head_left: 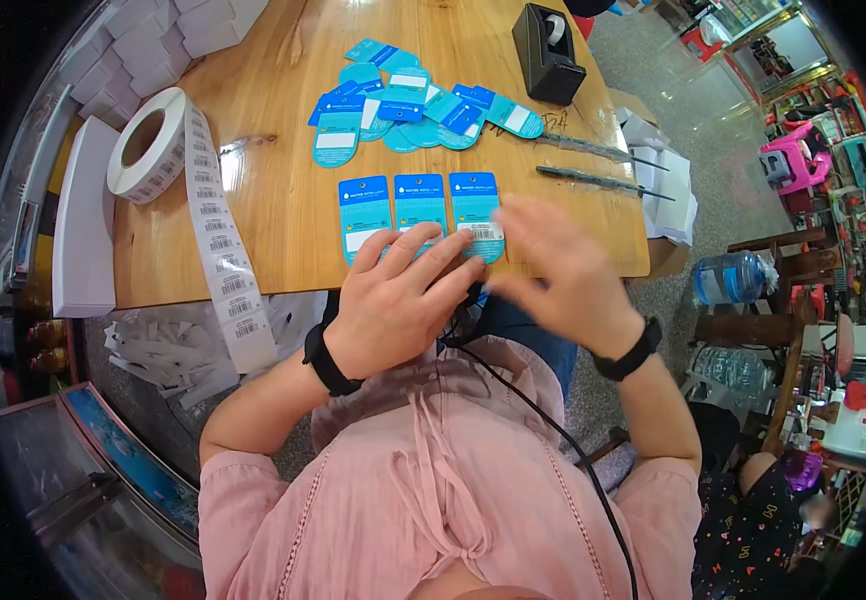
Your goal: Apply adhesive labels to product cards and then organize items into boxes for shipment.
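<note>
Three blue-and-teal hang tags stand in a row near the table's front edge: a left tag (363,205), a middle tag (418,205) and a right tag (471,205). The right one bears a white barcode sticker (483,232). Over the lower ends of the tags lies my left hand (388,305), open, with its fingers spread and touching them. My right hand (568,285), smeared a little by motion, hovers beside the right tag with thumb and fingers apart. Behind the row is a loose pile of similar tags (408,110).
At left, a sticker roll (165,115) trails a strip of barcode stickers (215,230) over the table edge. A long white box (88,220) lies beside it. A black tape dispenser (553,70) and two dark wrapped sticks (593,182) occupy the right side. A water bottle (728,280) is beyond.
</note>
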`<state>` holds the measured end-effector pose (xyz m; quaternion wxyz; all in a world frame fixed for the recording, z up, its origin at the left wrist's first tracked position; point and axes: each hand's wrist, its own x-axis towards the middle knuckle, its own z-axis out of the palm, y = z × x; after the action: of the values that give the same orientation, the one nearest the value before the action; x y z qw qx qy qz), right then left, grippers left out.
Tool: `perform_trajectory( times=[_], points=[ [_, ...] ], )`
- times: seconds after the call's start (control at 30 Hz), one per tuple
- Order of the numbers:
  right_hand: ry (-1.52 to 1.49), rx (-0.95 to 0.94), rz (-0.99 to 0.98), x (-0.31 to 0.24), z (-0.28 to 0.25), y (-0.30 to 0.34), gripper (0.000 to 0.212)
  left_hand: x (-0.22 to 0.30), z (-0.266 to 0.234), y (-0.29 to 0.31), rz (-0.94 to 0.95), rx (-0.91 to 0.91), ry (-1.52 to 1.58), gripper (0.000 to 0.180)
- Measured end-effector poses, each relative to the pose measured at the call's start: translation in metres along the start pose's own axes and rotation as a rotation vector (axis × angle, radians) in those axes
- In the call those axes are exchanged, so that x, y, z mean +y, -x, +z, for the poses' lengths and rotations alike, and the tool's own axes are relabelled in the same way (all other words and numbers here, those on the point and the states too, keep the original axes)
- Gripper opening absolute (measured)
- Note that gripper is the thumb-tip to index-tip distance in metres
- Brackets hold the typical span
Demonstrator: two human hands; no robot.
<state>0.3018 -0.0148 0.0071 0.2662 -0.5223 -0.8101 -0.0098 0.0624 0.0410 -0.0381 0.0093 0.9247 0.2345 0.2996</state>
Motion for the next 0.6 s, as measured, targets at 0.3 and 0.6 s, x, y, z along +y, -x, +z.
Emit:
perform_trajectory(
  times=[0.3, 0.6],
  points=[
    [-0.029, 0.221, -0.069, 0.011, 0.004, 0.057, 0.037, -0.009, -0.016, 0.005, -0.042, 0.028, 0.271, 0.044],
    [-0.038, 0.835, 0.871, 0.119, -0.045, 0.2, 0.025, -0.013, -0.026, 0.023, -0.144, -0.023, 0.005, 0.047]
  ],
)
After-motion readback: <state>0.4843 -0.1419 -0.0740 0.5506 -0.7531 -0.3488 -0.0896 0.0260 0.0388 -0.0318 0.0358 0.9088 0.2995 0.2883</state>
